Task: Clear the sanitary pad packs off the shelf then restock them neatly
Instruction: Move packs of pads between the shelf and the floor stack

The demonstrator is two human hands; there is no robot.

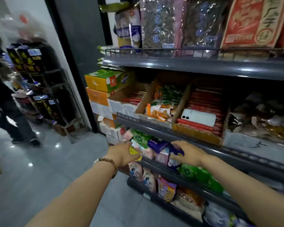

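Sanitary pad packs in pink, green and purple fill a low grey shelf [156, 164] in front of me. My left hand [123, 153], with a bead bracelet at the wrist, grips a pink and yellow pack [134, 150] at the shelf's left end. My right hand [186, 154] lies over a purple pack [175, 153], fingers curled around its top edge. Another purple pack [157, 145] sits between the two hands, with green packs [140, 137] behind it. More green packs [197, 173] lie right of my right hand.
Above the pads a shelf [154, 126] holds cardboard boxes of red sticks and snacks, with a white phone [198, 117] lying on them. The bottom shelf carries more packs [166, 189]. Stacked boxes [103, 99] stand left of the shelving. A person [10, 112] walks on the tiled floor at left.
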